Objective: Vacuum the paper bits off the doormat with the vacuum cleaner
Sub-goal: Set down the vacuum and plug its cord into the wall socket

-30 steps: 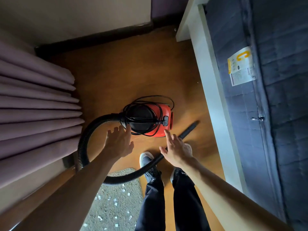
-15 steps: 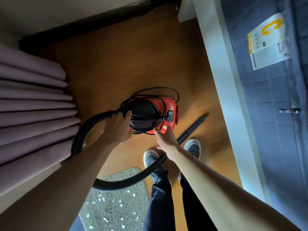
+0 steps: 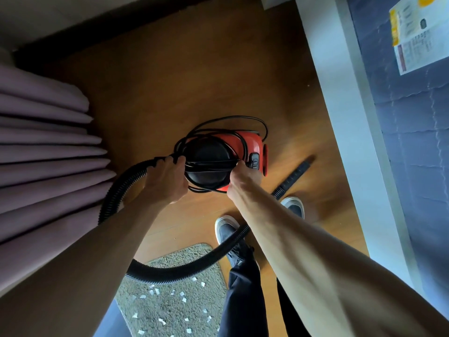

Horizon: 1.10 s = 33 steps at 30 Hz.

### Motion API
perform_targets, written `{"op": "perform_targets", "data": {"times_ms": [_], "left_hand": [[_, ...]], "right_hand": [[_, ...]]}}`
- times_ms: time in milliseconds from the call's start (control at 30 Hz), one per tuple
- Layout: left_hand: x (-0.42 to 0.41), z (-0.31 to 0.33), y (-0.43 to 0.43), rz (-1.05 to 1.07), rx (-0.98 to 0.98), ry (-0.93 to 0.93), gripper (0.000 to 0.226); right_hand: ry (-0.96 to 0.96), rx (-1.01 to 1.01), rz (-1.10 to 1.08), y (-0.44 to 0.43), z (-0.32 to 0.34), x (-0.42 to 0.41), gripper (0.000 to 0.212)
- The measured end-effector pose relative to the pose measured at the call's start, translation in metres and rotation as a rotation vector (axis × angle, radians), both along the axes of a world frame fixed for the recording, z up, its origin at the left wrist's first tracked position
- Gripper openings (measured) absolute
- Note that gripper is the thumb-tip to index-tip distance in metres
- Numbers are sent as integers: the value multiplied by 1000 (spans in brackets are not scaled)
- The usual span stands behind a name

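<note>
A red and black vacuum cleaner (image 3: 252,143) stands on the wooden floor, its black cord (image 3: 263,126) wound around the body. My left hand (image 3: 167,180) grips the black hose (image 3: 175,272) where it joins the body. My right hand (image 3: 243,177) is at the near end of the carry handle, by the switch (image 3: 254,160), fingers curled on the cord there. The hose loops down over the grey doormat (image 3: 170,310), which carries several white paper bits (image 3: 183,299). The black crevice nozzle (image 3: 295,175) lies on the floor to the right.
Purple curtains (image 3: 46,152) hang on the left. A white bed frame (image 3: 345,117) with a dark mattress (image 3: 410,147) runs along the right. My two shoes (image 3: 226,227) stand between the doormat and the vacuum, the hose passing over them.
Both hands reached forward and down onto the vacuum. The left hand closed on the hose joint and the right hand closed at the handle and cord. The view moved closer.
</note>
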<state>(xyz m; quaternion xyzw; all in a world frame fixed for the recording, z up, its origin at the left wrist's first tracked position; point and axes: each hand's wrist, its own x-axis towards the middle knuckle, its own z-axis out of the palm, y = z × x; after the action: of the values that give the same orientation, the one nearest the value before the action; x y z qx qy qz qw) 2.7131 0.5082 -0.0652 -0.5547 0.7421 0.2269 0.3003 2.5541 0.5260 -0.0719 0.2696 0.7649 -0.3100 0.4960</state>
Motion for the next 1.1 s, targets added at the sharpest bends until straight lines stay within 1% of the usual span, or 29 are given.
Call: {"op": "perform_targets", "data": {"times_ms": [133, 233, 367, 433, 500, 567, 633, 733, 800, 833, 900, 967, 1000, 1100], "left_hand": [[6, 2, 1, -103, -101, -37, 37], [6, 8, 1, -146, -169, -46, 31], [0, 20, 0, -159, -218, -31, 17], [-3, 26, -3, -157, -254, 44, 14], [-6, 35, -6, -144, -289, 129, 17], [-11, 47, -11, -82, -316, 167, 22], [-16, 57, -17, 1, -356, 214, 19], [-27, 75, -32, 99, -314, 327, 12], [-34, 89, -44, 146, -275, 413, 12], [-37, 97, -49, 163, -286, 455, 14], [-43, 117, -55, 155, -368, 522, 18], [-46, 136, -61, 125, -451, 565, 22], [-48, 147, -65, 142, -470, 589, 22], [-56, 183, -79, 206, -434, 668, 12]], "right_hand": [[189, -21, 98, 3, -8, 7, 37], [253, -46, 178, -3, 0, 4, 18], [330, -136, 270, -19, 19, -5, 24], [352, -187, 290, -32, 35, -13, 18], [364, -248, 320, -47, 54, -21, 13], [381, -307, 379, -61, 76, -28, 13], [412, -368, 437, -75, 97, -34, 10], [477, -467, 487, -96, 131, -43, 8], [527, -522, 529, -109, 152, -50, 7], [554, -550, 549, -115, 164, -54, 8], [616, -617, 591, -126, 185, -62, 12], [669, -673, 612, -138, 209, -69, 13], [687, -694, 612, -145, 221, -72, 14], [735, -756, 581, -162, 258, -78, 24]]}}
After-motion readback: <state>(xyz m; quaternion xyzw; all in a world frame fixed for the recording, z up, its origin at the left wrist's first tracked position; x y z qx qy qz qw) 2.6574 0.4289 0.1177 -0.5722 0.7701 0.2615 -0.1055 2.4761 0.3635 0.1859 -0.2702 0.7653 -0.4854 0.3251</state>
